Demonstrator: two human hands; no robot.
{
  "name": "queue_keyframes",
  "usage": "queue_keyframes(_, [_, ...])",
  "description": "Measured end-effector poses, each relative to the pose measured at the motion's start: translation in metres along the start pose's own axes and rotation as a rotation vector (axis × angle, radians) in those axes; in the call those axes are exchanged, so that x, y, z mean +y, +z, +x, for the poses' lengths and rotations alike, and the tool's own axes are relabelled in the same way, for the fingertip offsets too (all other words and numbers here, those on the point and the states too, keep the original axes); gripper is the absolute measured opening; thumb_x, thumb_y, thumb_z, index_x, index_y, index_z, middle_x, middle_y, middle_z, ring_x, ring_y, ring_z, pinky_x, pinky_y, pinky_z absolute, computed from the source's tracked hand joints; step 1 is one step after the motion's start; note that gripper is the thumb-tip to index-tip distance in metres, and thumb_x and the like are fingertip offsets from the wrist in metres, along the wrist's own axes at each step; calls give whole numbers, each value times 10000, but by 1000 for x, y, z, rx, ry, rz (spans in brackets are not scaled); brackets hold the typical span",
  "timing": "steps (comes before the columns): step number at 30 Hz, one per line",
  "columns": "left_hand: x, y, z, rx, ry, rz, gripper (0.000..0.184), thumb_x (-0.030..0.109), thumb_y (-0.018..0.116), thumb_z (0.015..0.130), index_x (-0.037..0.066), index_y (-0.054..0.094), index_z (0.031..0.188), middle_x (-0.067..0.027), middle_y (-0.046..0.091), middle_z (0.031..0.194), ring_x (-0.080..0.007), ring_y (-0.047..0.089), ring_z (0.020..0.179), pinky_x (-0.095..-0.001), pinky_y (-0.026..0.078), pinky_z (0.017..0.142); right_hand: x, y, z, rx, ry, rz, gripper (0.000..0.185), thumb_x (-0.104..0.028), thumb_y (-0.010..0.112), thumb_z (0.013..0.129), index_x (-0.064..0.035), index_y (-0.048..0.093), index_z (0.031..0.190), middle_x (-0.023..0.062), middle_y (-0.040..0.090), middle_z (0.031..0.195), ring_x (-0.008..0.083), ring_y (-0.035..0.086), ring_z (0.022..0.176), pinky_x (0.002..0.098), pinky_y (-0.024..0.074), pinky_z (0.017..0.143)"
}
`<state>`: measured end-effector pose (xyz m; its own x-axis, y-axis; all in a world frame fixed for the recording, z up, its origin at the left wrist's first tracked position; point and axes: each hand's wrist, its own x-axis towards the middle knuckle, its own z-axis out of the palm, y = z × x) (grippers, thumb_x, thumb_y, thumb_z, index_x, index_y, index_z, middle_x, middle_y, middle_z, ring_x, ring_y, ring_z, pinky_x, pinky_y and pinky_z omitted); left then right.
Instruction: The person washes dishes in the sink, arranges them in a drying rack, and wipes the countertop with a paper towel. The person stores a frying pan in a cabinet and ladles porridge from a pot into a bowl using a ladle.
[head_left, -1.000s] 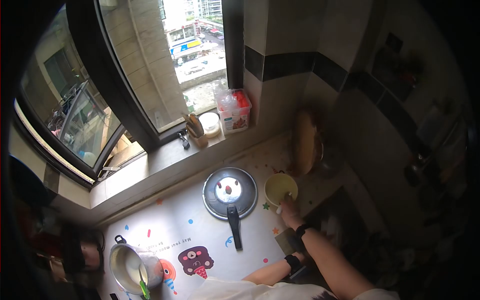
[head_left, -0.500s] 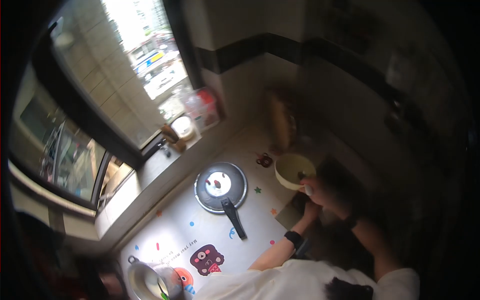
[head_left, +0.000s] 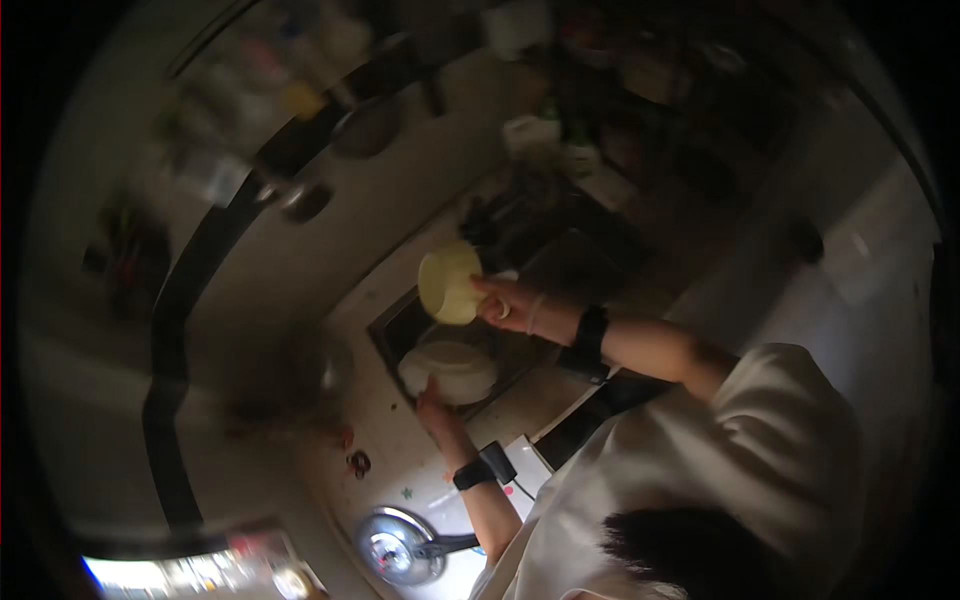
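My right hand (head_left: 505, 304) is closed on the edge of a pale yellow bowl (head_left: 450, 284), which is tilted on its side above the sink. Below it, a whitish, shallow basin (head_left: 462, 372) sits in the sink (head_left: 398, 328). The fingers of my left hand (head_left: 432, 407) are at this basin's near rim and appear closed on it, though the blur and shadow soften the grip. What the bowl and the basin contain is not visible.
A lidded pan (head_left: 400, 546) with a black handle stands on the patterned counter mat at the bottom. Dark stove-like shapes (head_left: 575, 260) lie beyond the sink. Utensils and a ladle (head_left: 305, 203) hang on the wall at upper left.
The view has swung right from the window to the sink. The yellow bowl, upright before, is now tilted in my right hand. My left hand has moved apart to the whitish basin.
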<state>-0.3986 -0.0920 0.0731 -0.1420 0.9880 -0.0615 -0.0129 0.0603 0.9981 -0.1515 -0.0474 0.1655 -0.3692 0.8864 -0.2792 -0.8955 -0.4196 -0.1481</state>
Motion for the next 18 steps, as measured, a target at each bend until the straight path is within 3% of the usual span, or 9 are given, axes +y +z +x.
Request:
queue_keyframes(3, [30,15,7,1,-362,-453,385,169,589,796,-29,491,1111,-162,527,1082,-290,542,978,-443,475,812,-8,-34,-33,-15,-6,211,192,-159,641,802,-97,467,856,-32,379,607,46,336,450,152,276,360])
queue_keyframes(6, [53,29,-4,-59,-285,-469,415,177,588,802,-50,468,1129,-169,513,1116,-295,524,1010,-446,464,828,-17,-59,-57,29,30,270,170,-145,639,803,-129,474,842,-30,397,622,52,327,443,169,265,356])
queue_keyframes(9, [53,36,-2,-85,-287,-458,425,185,594,800,-40,468,1138,-171,508,1128,-295,506,1041,-451,449,853,-34,-68,-93,125,-110,-75,160,-135,642,799,-163,486,821,-27,426,632,57,325,434,189,251,353])
queue_keyframes(10, [60,44,-8,-127,-254,-380,463,244,516,855,-60,428,1192,-164,485,1181,-268,476,1095,-409,410,905,-42,-69,-109,176,-141,-250,165,-143,654,789,-174,491,788,-20,451,640,63,317,425,211,242,351])
queue_keyframes(11, [64,49,-10,-126,-255,-369,465,248,521,851,-59,433,1189,-164,486,1180,-265,477,1094,-405,411,904,-51,-69,-127,241,-156,-468,143,-163,657,787,-149,516,805,-15,468,652,53,325,414,212,253,348])
queue_keyframes(13, [70,63,-15,-114,-256,-345,469,254,533,843,-55,442,1183,-165,487,1180,-260,479,1093,-397,414,902,-69,-55,-171,351,-218,-1018,126,-137,647,777,-103,545,843,24,524,682,122,437,477,251,340,413])
queue_keyframes(16, [76,79,-18,-86,-296,-374,437,207,609,789,-34,479,1129,-166,520,1118,-278,510,1043,-435,452,845,-97,-107,-206,175,-624,-1998,185,-102,630,751,-87,571,926,75,578,745,223,558,675,315,424,552])
queue_keyframes(18, [79,92,-22,-119,-306,-375,444,212,609,789,-37,475,1132,-166,525,1110,-274,516,1037,-422,455,843,-120,-124,-239,281,-479,-2151,204,-96,610,741,-95,581,943,90,587,820,267,560,813,346,438,656])
